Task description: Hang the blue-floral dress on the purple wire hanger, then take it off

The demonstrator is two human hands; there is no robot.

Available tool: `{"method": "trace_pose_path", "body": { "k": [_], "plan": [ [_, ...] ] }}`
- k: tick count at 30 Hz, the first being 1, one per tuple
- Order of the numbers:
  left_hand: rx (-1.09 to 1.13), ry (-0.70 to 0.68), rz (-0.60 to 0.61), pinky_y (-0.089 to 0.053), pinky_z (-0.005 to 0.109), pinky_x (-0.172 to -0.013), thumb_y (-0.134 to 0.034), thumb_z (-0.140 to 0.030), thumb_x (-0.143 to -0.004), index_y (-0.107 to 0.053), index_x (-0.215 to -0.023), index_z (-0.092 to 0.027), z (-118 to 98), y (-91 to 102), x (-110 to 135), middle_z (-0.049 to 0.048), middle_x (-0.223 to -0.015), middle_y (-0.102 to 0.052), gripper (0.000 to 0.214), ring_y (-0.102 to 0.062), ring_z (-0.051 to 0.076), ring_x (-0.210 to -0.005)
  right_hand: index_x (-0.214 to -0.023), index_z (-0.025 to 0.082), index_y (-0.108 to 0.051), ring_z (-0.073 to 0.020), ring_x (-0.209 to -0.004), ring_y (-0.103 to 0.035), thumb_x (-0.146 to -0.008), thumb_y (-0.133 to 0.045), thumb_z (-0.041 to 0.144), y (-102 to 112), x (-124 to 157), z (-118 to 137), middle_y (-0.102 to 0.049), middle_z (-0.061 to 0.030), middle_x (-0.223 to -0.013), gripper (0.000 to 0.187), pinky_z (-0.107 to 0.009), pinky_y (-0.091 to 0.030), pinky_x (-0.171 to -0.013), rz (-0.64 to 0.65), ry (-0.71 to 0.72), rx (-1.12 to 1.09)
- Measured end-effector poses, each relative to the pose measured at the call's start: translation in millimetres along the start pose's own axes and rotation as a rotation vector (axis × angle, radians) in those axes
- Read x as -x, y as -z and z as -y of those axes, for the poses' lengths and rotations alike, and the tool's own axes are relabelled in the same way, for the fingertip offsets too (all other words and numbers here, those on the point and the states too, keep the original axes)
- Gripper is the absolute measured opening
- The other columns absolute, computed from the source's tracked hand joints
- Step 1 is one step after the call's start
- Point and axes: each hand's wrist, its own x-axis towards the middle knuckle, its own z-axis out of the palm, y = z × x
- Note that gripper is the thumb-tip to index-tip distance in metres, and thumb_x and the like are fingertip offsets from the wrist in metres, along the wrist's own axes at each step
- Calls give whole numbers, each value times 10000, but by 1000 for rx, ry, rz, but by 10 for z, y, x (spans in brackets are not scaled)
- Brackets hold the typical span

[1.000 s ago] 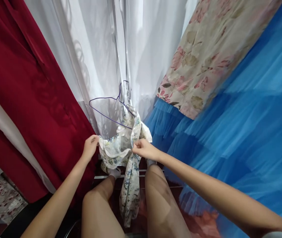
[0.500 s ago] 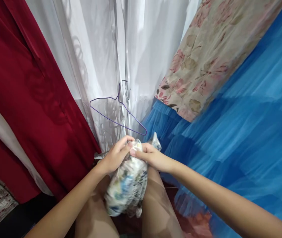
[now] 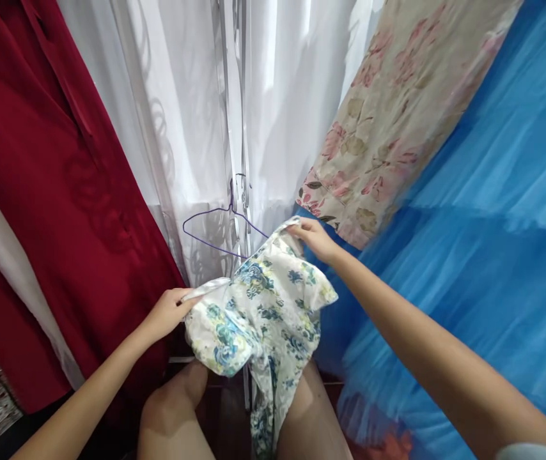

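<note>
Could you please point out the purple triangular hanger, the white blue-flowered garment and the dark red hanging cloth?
Purple triangular hanger [image 3: 216, 246], head view: lower bar.
White blue-flowered garment [image 3: 273, 300], head view: middle of its fabric.
Dark red hanging cloth [image 3: 64, 211], head view: middle of its visible length.

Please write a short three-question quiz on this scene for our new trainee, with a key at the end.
1. True or false: only the right hand grips the floral garment.
2. Multiple choice: what hides the right end of the purple hanger?
(a) the red cloth
(b) the floral garment
(c) the white drape
3. Fill in the blank: the layered fabric to the right of the pink-flowered cloth is ____ in colour.

Key:
1. False; the left hand grips it too.
2. b
3. blue
</note>
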Motion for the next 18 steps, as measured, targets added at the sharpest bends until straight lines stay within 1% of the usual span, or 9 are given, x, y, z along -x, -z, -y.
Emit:
{"method": "trace_pose_path", "body": {
  "k": [2, 4, 5, 7, 8, 10, 13, 15, 18],
  "plan": [
    [-148, -57, -102, -459, 297, -732, -497, -480, -938, -679, -741, -173, 59, 267, -59, 7, -699, -634, 407, -565, 183, -689, -714, 171, -708, -98, -541, -514, -722, -787, 395, -207, -180, -90, -628, 39, -608, 237, -211, -401, -527, 80, -40, -25],
    [-367, -138, -124, -435, 371, -925, -493, -464, -941, -667, -693, -194, 138, 547, -105, 1, -634, -616, 405, -570, 183, -672, -818, 167, -743, -114, -568, -571, -726, -785, 383, -400, -241, -150, -681, 13, -670, 239, -225, -452, -559, 159, -86, -64],
    [-469, -168, -119, -379, 412, -1022, -492, -457, -942, -682, -716, -207, 193, 680, -126, 2, -645, -632, 386, -586, 187, -691, -875, 168, -752, -128, -597, -608, -737, -776, 387, -470, -234, -163, -710, -4, -711, 260, -240, -486, -592, 188, -108, -89],
    [-608, -169, -103, -271, 471, -1113, -492, -452, -937, -724, -827, -240, 330, 903, -180, 25, -786, -705, 334, -631, 217, -815, -956, 181, -755, -159, -669, -676, -769, -745, 402, -548, -184, -151, -750, -29, -786, 290, -277, -544, -678, 221, -145, -141],
    [-638, -135, -100, -264, 485, -1111, -492, -452, -931, -734, -872, -252, 407, 987, -220, 41, -870, -727, 319, -639, 238, -890, -976, 190, -754, -173, -706, -701, -777, -736, 399, -557, -155, -126, -764, -37, -816, 289, -291, -560, -720, 226, -165, -174],
    [-642, -50, -100, -319, 484, -1060, -490, -443, -913, -738, -879, -260, 549, 1093, -344, 61, -933, -737, 310, -636, 276, -970, -998, 203, -754, -194, -759, -730, -767, -745, 355, -537, -119, -47, -782, -44, -862, 277, -304, -574, -771, 224, -225, -241],
    [-579, 15, -148, -416, 434, -954, -458, -401, -905, -725, -932, -259, 644, 1151, -663, 69, -940, -740, 303, -646, 292, -968, -947, 179, -759, -212, -720, -737, -740, -759, 276, -457, -131, 111, -784, -53, -801, 228, -300, -584, -725, 202, -351, -249],
    [-522, 18, -235, -443, 415, -922, -402, -384, -926, -697, -1048, -246, 583, 1163, -944, 86, -1037, -731, 348, -645, 302, -1013, -874, 152, -752, -214, -657, -724, -755, -753, 265, -390, -155, 210, -764, -57, -703, 164, -298, -581, -665, 192, -409, -190],
    [-415, -11, -362, -451, 409, -941, -298, -377, -965, -636, -1179, -205, 331, 1138, -1360, 119, -1165, -692, 436, -624, 300, -1091, -813, 131, -725, -217, -603, -704, -787, -743, 296, -303, -170, 299, -739, -73, -640, 168, -309, -579, -620, 194, -455, -131]
  ]
}}
